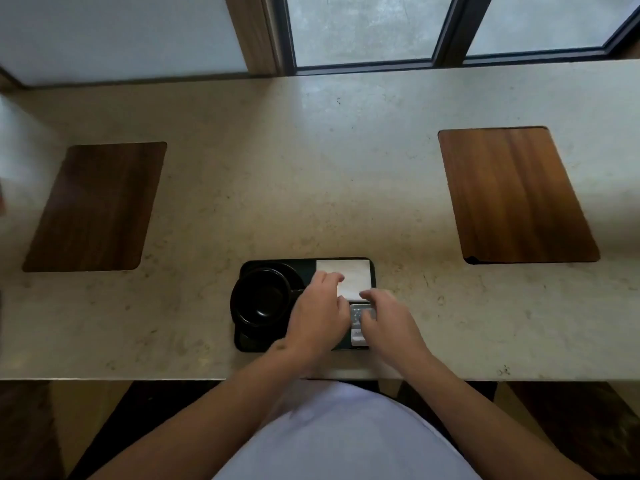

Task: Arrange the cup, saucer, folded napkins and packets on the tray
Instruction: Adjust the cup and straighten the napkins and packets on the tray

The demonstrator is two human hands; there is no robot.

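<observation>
A black tray [308, 263] lies near the front edge of the stone counter. On its left half a black cup [261, 297] stands on a black saucer [294, 275]. White folded napkins [353, 273] fill the tray's far right corner. Grey packets [358, 318] lie in the near right part. My left hand [318, 317] rests over the middle of the tray, with its fingertips on the napkins' left edge. Fingers bent, my right hand [388, 318] touches the packets. Whether either hand grips anything is hidden.
Two brown wooden mats lie on the beige counter [277, 168], one at the left [97, 206] and one at the right [512, 195]. A window [363, 29] runs behind the counter. The counter's front edge is just below the tray.
</observation>
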